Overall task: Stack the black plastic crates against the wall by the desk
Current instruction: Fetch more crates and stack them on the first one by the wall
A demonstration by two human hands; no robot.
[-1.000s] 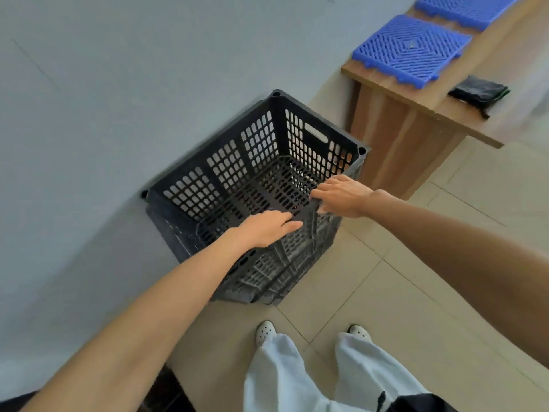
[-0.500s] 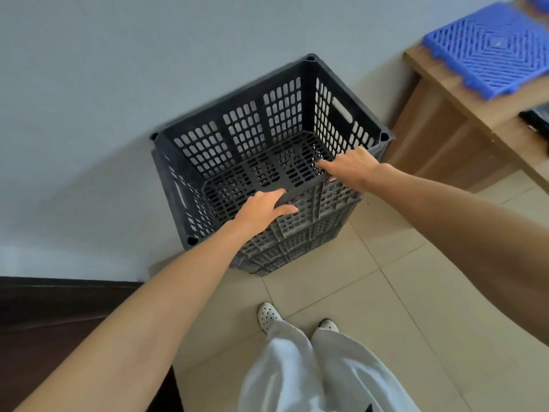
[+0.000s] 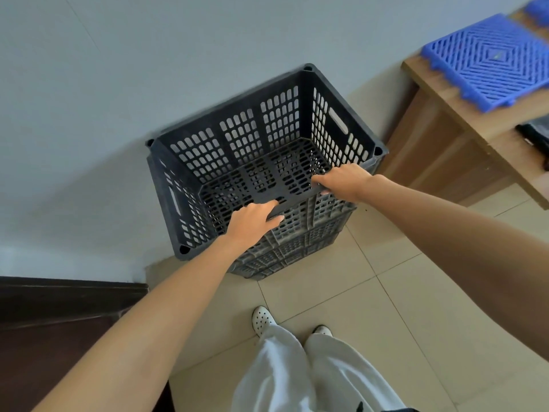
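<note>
A black slotted plastic crate (image 3: 237, 138) stands against the pale wall, its far rim touching it. It sits on top of another black crate (image 3: 285, 257), of which only the near side shows below. My left hand (image 3: 252, 223) grips the top crate's near rim toward the left. My right hand (image 3: 344, 181) holds the same rim nearer the right corner, fingers curled over the edge. The top crate is empty.
A wooden desk (image 3: 451, 123) stands right of the crates, with a blue plastic grid tile (image 3: 490, 58) and a dark object (image 3: 534, 135) on it. A dark brown skirting or step (image 3: 59, 298) lies at lower left. My feet (image 3: 263, 319) stand on beige floor tiles.
The view has swung left and down, so the crates now appear upright and centred. Both hands stay on the near rim, and the crate looks squarer to the wall.
</note>
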